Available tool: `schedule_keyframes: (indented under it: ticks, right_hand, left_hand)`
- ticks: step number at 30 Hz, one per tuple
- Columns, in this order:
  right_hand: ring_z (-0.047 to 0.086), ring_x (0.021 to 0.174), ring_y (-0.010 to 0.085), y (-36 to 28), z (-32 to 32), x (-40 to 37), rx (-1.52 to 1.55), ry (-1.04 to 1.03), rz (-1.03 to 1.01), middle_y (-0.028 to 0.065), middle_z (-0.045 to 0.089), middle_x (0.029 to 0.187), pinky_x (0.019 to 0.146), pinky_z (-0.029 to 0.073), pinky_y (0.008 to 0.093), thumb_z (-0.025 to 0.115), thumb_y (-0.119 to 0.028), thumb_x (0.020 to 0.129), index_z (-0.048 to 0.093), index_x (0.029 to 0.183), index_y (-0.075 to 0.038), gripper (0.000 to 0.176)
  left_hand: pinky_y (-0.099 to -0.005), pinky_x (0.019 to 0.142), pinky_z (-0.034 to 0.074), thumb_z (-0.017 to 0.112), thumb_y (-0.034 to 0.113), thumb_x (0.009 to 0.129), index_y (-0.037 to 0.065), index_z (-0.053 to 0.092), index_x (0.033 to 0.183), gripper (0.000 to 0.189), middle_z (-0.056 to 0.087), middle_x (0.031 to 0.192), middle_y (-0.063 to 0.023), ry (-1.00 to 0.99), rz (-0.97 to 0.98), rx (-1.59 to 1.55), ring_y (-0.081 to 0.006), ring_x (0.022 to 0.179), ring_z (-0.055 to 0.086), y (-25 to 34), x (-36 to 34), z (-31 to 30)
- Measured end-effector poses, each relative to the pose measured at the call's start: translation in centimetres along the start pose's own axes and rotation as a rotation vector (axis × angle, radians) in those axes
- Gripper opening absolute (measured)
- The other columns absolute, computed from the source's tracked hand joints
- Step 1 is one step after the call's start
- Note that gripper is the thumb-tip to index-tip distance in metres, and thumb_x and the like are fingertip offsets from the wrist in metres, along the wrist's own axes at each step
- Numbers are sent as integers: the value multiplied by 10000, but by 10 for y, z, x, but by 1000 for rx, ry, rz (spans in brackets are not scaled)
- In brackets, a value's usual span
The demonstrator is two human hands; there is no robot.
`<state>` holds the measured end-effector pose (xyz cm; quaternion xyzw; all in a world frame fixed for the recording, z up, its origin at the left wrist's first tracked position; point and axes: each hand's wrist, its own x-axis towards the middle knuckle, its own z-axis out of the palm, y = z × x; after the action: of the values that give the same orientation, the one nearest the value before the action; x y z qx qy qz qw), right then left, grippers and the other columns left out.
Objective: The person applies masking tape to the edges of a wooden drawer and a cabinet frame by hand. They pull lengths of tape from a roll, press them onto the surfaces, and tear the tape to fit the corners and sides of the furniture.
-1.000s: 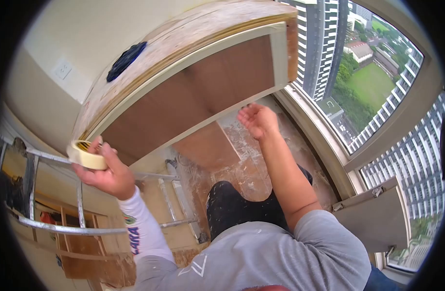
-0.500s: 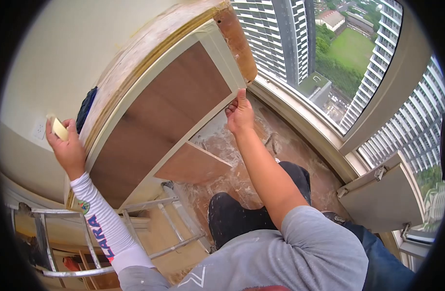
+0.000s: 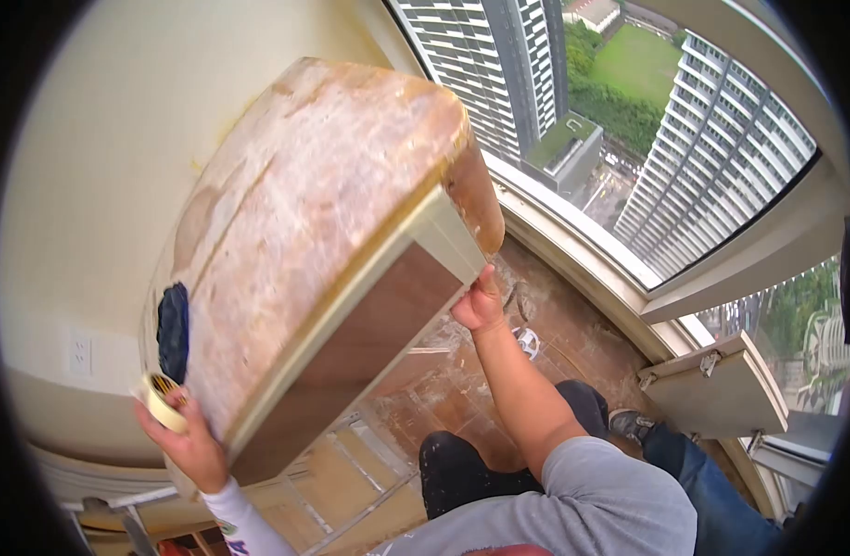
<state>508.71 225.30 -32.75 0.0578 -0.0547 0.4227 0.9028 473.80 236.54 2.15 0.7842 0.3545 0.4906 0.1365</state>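
My left hand [image 3: 195,447] holds a roll of masking tape [image 3: 164,406], fingers around its ring, beside the left end of a wooden cabinet. The cabinet's top [image 3: 295,204] is smeared with whitish residue. Its brown front panel [image 3: 360,324] has pale tape [image 3: 441,236] bordering it. At the panel's lower right corner, my right hand [image 3: 481,301] is closed with the thumb up against the taped edge; what its curled fingers pinch is hidden. A dark bundled item [image 3: 173,329] lies on the cabinet top near my left hand.
A metal ladder [image 3: 360,468] stands below the panel. A leg in blue jeans [image 3: 689,477] and a shoe [image 3: 632,423] show at right, near a loose cabinet door [image 3: 717,389]. Tall windows [image 3: 629,222] run along the right. The floor [image 3: 573,334] is dusty.
The view has tilted, showing more of the cabinet top and less of its front panel. Both hands appear lower in the view; the right stays by the panel's corner, the left keeps the tape roll.
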Motion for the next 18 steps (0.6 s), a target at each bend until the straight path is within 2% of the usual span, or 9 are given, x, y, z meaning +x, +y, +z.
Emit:
schedule_keyframes:
  ticks: [2,5,8,9,10,12,13,15,18]
  right_hand:
    - [648,1049,176,-4,33,-3,-60,104,-48,35,688,1205,933,533,373,709,-487,904,597,1322,-93,585]
    - [657,1041,213,-16,45,-18,-199,231,-19,59,686,1184,955,533,411,719,-477,906,588,1332,-88,591]
    - [654,1038,233,-38,45,-38,-493,508,43,93,666,1208,963,529,432,724,-441,926,576,1348,-77,577]
    - [617,1067,213,-43,52,-42,-712,681,93,96,640,1170,924,507,411,585,-544,992,564,1345,-77,586]
    - [610,1086,209,-48,75,-42,-822,764,34,101,635,1192,937,499,411,550,-560,1002,558,1355,-73,601]
    - [595,1126,201,-61,143,-44,-1039,932,-90,112,625,1236,962,485,410,482,-591,1023,546,1376,-66,636]
    - [545,1251,241,-61,185,-37,-1099,897,-192,153,582,1357,1066,418,408,393,-616,1043,497,1443,-30,717]
    - [527,1278,250,-61,253,-11,-1197,766,-333,164,568,1380,1090,394,401,395,-600,1048,480,1452,-10,720]
    - [500,1319,263,-59,295,44,-1300,615,-372,180,546,1416,1127,358,391,398,-576,1056,453,1466,19,724]
  left_hand:
    - [-224,769,444,609,46,982,0,182,1564,723,590,1126,-86,-48,15,-3,-112,875,509,7,0,2]
    - [-247,800,459,600,38,987,4,157,1571,734,577,1135,-113,-81,16,0,-137,914,517,6,-3,-1]
    - [-316,895,470,610,40,985,3,119,1570,764,556,1148,-150,-97,-36,-63,-192,991,529,-4,-8,-3]
    - [-347,924,469,604,44,986,-2,122,1561,752,562,1142,-162,-101,-59,-75,-208,1004,536,-3,-9,-4]
    - [-379,953,467,598,48,987,-7,124,1553,740,567,1137,-175,-105,-81,-88,-224,1017,544,-2,-10,-4]
    - [-383,943,473,610,46,978,-22,148,1535,726,568,1127,-177,-131,-87,-94,-231,1007,549,-5,-11,-5]
    - [-386,937,476,616,46,973,-29,161,1526,720,568,1122,-178,-139,-90,-96,-234,1003,552,-7,-13,-3]
    - [-392,930,484,636,55,962,-41,194,1508,708,577,1105,-182,-177,-116,-47,-255,990,566,-5,-14,-1]
    - [-409,952,479,632,77,955,-62,255,1488,667,582,1136,-215,-263,-149,82,-301,1020,583,-11,-18,-1]
